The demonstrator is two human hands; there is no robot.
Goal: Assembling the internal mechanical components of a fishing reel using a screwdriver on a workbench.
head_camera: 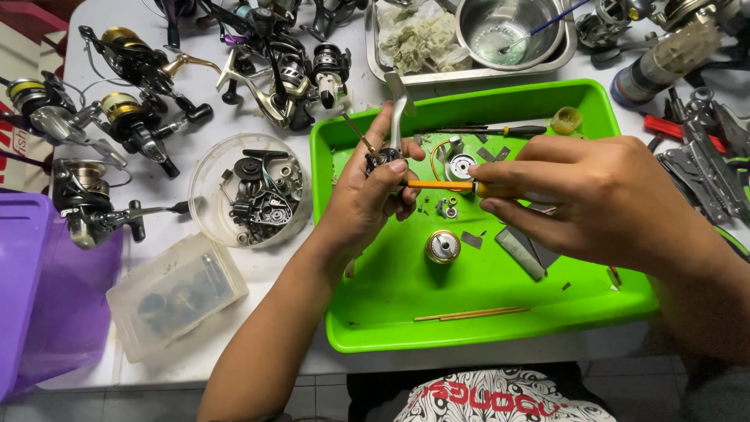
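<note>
**Reel body worked over the green tray**

Left hand (pixel 367 195) grips a small fishing reel body (pixel 384 159) above the green tray's (pixel 391 312) left half. Right hand (pixel 601 195) holds an orange-shafted screwdriver (pixel 441 185), tip at the reel. A gold spool (pixel 442 246) sits mid-tray; a round dish of parts (pixel 250 191) stands beside the tray's left edge.

My view is bright and evenly lit by soft, diffuse light from above. Shadows under my hands on the green tray (pixel 375 312) are faint and short. Mild glare shows on the steel bowl (pixel 476 19) and the round clear tub (pixel 205 168). The centre is sharp. Straight table edges bend slightly toward the frame corners, where detail softens.
</note>
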